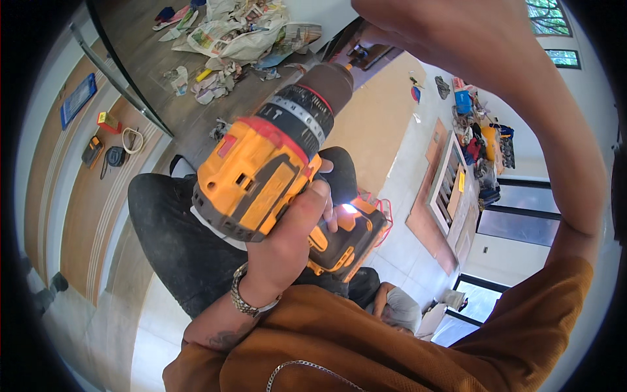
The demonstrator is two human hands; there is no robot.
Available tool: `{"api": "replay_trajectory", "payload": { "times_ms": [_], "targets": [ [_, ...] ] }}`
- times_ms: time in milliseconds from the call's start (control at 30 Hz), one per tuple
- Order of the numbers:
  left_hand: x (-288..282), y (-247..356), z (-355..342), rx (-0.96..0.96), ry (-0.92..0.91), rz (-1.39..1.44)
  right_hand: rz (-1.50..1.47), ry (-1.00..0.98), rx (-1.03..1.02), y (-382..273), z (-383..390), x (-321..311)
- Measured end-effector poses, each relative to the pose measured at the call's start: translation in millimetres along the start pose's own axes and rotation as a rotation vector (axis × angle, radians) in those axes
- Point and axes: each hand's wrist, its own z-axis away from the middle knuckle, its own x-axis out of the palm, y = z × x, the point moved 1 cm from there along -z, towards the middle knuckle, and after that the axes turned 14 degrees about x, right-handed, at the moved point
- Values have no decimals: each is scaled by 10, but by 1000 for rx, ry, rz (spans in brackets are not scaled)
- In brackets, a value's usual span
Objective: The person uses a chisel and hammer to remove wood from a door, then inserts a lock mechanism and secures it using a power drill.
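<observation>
Left hand (287,242) wrapped tight round grip of yellow-and-black cordless drill (274,170), chuck aimed away toward dark wood-plank floor (163,46). Right hand out of frame past top edge; its grasp cannot be told. Crumpled newspapers (241,32) strewn on planks. Pale tiled floor (405,242) below. Cluttered white shelf (450,186) near glass doors (522,209).

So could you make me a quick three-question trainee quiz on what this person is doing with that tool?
1. True or false: the cordless drill is blue.
2. Which hand grips the drill's handle? A) left hand B) right hand
3. What lies crumpled on the wooden floor beyond the drill's chuck?

Key: 1. False, it is orange and black. 2. A; the right arm reaches up and forward, its hand at the frame's top edge. 3. Newspaper.
</observation>
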Motion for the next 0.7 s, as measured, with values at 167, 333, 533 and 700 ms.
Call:
{"api": "replay_trajectory", "payload": {
  "times_ms": [167, 333, 533, 700],
  "targets": [
    [6, -40, -6, 76, 29, 22, 4, -40, 92, -34, -21, 104],
    [75, 2, -81, -56, 32, 261, -40, -30, 231, -91, 122, 69],
    [-334, -4, 313, 185, -39, 66, -651, 106, 745, -722, 518, -420],
    [-316, -193, 712, 553, -378, -611, -2144, 272, 1744, -2064, 997, -235]
  ]
}}
